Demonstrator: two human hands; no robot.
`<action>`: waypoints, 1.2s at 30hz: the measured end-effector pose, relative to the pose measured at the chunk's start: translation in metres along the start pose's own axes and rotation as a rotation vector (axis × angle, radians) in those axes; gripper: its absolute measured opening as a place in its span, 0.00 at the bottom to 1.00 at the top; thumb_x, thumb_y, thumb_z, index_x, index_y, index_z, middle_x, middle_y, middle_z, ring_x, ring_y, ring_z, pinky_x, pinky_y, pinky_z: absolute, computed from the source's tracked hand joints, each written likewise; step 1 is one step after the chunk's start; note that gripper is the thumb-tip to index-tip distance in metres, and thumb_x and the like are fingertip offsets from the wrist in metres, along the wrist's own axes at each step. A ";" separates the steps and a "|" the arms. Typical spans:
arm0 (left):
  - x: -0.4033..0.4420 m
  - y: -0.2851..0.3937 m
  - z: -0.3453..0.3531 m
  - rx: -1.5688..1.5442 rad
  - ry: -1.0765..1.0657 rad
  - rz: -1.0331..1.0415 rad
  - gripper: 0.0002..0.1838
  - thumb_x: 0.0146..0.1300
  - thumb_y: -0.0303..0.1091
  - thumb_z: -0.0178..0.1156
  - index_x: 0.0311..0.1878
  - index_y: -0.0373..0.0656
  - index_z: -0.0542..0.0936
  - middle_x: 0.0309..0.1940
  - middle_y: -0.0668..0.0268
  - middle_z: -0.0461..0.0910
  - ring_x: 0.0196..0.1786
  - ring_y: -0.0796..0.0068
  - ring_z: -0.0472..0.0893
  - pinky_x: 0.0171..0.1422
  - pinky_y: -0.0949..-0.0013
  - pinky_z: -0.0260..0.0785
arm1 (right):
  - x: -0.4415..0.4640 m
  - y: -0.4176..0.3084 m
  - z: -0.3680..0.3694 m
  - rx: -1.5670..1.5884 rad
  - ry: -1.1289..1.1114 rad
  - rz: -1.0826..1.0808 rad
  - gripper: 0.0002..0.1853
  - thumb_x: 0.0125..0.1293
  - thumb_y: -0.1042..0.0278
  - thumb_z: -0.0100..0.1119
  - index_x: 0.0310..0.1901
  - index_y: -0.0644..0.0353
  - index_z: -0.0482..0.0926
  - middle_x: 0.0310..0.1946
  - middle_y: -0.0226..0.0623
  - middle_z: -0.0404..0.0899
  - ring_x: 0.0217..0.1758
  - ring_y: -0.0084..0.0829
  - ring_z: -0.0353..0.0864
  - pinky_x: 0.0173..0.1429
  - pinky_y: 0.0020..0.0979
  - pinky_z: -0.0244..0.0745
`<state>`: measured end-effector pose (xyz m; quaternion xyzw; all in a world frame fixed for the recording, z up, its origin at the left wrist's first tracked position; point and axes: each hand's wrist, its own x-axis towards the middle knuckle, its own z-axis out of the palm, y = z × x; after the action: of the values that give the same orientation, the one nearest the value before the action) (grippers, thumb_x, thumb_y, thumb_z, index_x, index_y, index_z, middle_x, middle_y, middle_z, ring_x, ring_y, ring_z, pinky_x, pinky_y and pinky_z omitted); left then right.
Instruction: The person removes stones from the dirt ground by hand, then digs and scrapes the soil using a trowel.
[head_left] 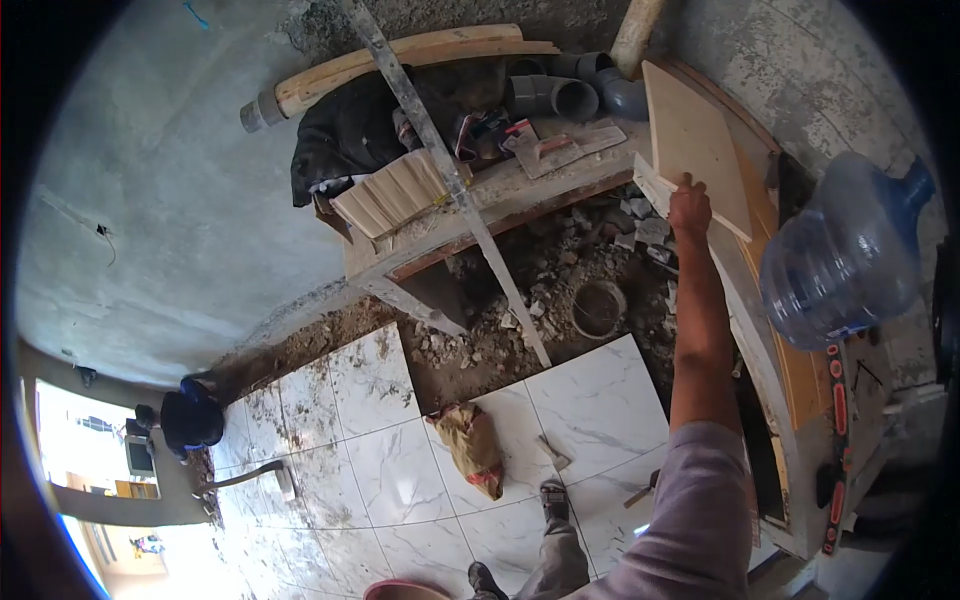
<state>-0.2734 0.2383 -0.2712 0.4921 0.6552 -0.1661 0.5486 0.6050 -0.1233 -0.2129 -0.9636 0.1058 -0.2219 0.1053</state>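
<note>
The right hand (689,207) is at the lower edge of a thin wooden board (695,145), in the upper right of the frame, with its fingers mostly closed and curled over that edge. To handle the board well with one hand, I'd want a firm pinch, thumb and fingers on opposite faces – a broad panel held near one end will probably twist if the wrist goes slack. Its far end calls for care around the grey pipes (575,98) to its left, and its right side around the big clear water bottle (840,260), which looks easy to knock. Any shift of the feet should be small: a cloth-like sack (470,450) and a flat-bladed tool (553,453) lie on the tiles (590,400), just ahead of the shoes, and the rubble (560,260) beyond is uneven.

The thumb can't be made out, nor how tightly the fingers press. Whether the pale strip (652,184) beside the knuckles is also gripped is unclear. The board's underside is hidden, so what bears its weight can't be told. The left hand is out of view – its state can't be told. At the bottom, a reddish basin (405,590) is cut off by the frame.
</note>
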 end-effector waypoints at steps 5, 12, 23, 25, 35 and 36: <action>-0.013 -0.012 -0.010 0.026 0.012 -0.031 0.12 0.64 0.36 0.52 0.47 0.42 0.73 0.37 0.59 0.79 0.35 0.68 0.80 0.38 0.64 0.74 | 0.028 0.010 0.017 0.347 -0.089 0.082 0.24 0.55 0.72 0.55 0.54 0.67 0.64 0.50 0.63 0.71 0.47 0.56 0.77 0.50 0.44 0.74; -0.048 -0.050 -0.044 0.114 -0.089 0.007 0.11 0.65 0.35 0.52 0.47 0.42 0.73 0.37 0.59 0.79 0.36 0.68 0.80 0.39 0.63 0.74 | -0.136 0.028 0.019 0.622 -0.009 -0.217 0.24 0.58 0.70 0.54 0.58 0.61 0.67 0.54 0.51 0.71 0.58 0.49 0.71 0.61 0.43 0.66; -0.049 0.001 -0.012 0.869 -0.452 0.491 0.16 0.61 0.41 0.55 0.43 0.38 0.77 0.36 0.56 0.81 0.37 0.65 0.80 0.41 0.65 0.71 | -0.854 0.256 -0.199 0.383 -1.633 -0.116 0.15 0.62 0.57 0.52 0.47 0.53 0.75 0.34 0.44 0.81 0.33 0.43 0.82 0.37 0.42 0.78; -0.036 0.009 -0.008 0.920 -0.486 0.424 0.15 0.61 0.41 0.55 0.43 0.38 0.77 0.36 0.56 0.81 0.37 0.65 0.80 0.42 0.65 0.71 | -0.857 0.267 -0.256 0.387 -1.733 0.133 0.16 0.60 0.56 0.56 0.44 0.56 0.77 0.33 0.45 0.81 0.33 0.42 0.82 0.35 0.41 0.77; 0.016 0.008 0.025 1.453 -0.866 0.739 0.15 0.61 0.40 0.55 0.41 0.37 0.78 0.35 0.56 0.81 0.38 0.66 0.80 0.43 0.65 0.71 | -0.888 0.175 -0.301 0.868 -0.902 0.087 0.20 0.61 0.52 0.54 0.50 0.53 0.75 0.47 0.45 0.76 0.43 0.43 0.79 0.49 0.39 0.76; 0.018 0.001 0.031 1.504 -0.913 0.765 0.15 0.61 0.40 0.56 0.41 0.37 0.78 0.35 0.56 0.81 0.38 0.66 0.80 0.43 0.65 0.71 | -0.876 0.145 -0.338 0.700 -1.168 0.184 0.19 0.60 0.53 0.54 0.49 0.52 0.77 0.49 0.46 0.75 0.48 0.43 0.77 0.51 0.42 0.74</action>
<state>-0.2541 0.2241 -0.2978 0.7839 -0.1050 -0.5284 0.3086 -0.3401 -0.0952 -0.3073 -0.8217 0.0352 0.3226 0.4685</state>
